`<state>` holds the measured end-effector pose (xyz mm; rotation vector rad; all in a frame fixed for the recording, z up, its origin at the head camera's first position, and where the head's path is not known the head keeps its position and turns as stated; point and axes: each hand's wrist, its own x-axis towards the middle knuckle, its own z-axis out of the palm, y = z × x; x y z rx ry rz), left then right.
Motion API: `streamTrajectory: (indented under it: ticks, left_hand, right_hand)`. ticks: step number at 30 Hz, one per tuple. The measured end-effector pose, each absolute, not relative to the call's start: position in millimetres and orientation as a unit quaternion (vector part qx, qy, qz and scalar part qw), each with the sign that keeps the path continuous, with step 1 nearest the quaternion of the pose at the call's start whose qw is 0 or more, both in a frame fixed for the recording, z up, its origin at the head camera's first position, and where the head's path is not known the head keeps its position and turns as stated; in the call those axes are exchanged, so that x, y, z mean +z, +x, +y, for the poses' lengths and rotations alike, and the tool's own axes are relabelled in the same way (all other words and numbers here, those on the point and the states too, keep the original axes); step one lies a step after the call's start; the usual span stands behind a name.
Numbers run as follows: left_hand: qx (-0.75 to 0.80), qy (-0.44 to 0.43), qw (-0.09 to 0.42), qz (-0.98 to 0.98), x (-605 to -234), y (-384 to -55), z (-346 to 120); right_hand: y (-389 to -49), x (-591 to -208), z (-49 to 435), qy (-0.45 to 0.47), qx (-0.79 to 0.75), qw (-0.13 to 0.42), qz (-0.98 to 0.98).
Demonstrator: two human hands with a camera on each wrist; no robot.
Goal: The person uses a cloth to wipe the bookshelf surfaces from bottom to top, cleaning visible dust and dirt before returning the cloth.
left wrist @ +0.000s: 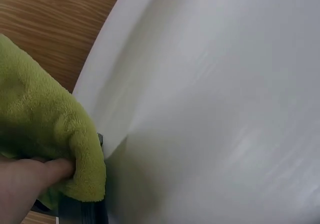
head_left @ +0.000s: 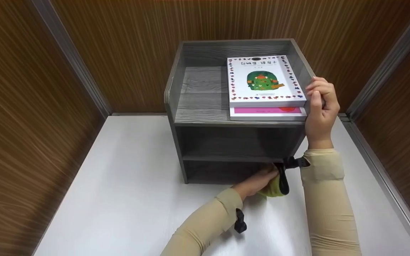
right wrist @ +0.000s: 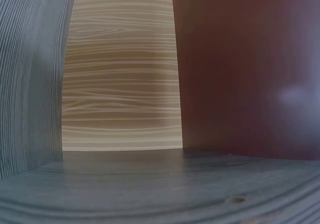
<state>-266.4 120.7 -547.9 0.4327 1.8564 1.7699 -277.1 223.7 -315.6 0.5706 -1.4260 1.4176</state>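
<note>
A small grey wood-grain shelf unit [head_left: 203, 83] stands on a white table. My left hand [head_left: 261, 180] grips a green cloth [head_left: 273, 188] at the lower right front of the unit, beside its bottom compartment. Thumb and plush cloth [left wrist: 55, 114] show at the left of the left wrist view; the other fingers are mostly hidden under the folds. Higher up, my right hand [head_left: 322, 106] holds the unit's right side panel, its fingers curled over the top edge. Grey boards [right wrist: 120, 179] fill the lower part of the right wrist view, where the right hand itself is out of sight.
Two books lie stacked on the upper shelf: a white one [head_left: 263, 78] with a green picture, over one with a pink cover [head_left: 265, 110]. Brown wood-grain walls [head_left: 130, 53] enclose the white table [head_left: 119, 185] at the back and sides.
</note>
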Motion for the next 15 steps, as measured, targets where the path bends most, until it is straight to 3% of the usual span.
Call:
streamTrajectory:
  ticks: [11,13,15]
  left_hand:
    - [0.636,0.083,0.211,0.737,-543,-270,133]
    - [0.661,0.076,0.219,0.714,-542,-274,134]
    - [0.72,0.066,0.275,0.633,-540,-279,135]
  right_hand:
    - [-278,-317,225,0.239,0.584,0.507,-0.587]
    - [-278,-317,225,0.239,0.584,0.508,-0.587]
    - [-278,-317,224,0.24,0.584,0.508,-0.586]
